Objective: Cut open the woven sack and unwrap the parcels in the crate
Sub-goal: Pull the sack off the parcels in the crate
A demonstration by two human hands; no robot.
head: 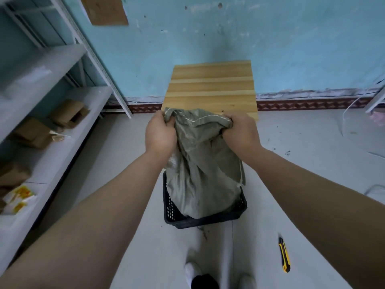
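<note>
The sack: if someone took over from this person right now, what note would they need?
Left hand grips the sack's upper left corner; right hand grips the upper right.
Sack hangs between them, its lower end inside the crate on the floor.
Knife lies on the floor to the right, in neither hand.
Done: can't tell whether the sack is cut; no parcels show.
Left: likely empty the sack, then unwrap the parcels.

A striped wooden board (211, 88) sits against the turquoise wall (291, 49); grey metal shelving (62, 57) at the left holds brown cardboard boxes (68, 114) and yellow-and-white packets (19, 198); a cardboard sheet (104, 10) is fixed high on the wall; a white cable (343, 116) trails at the right.
</note>
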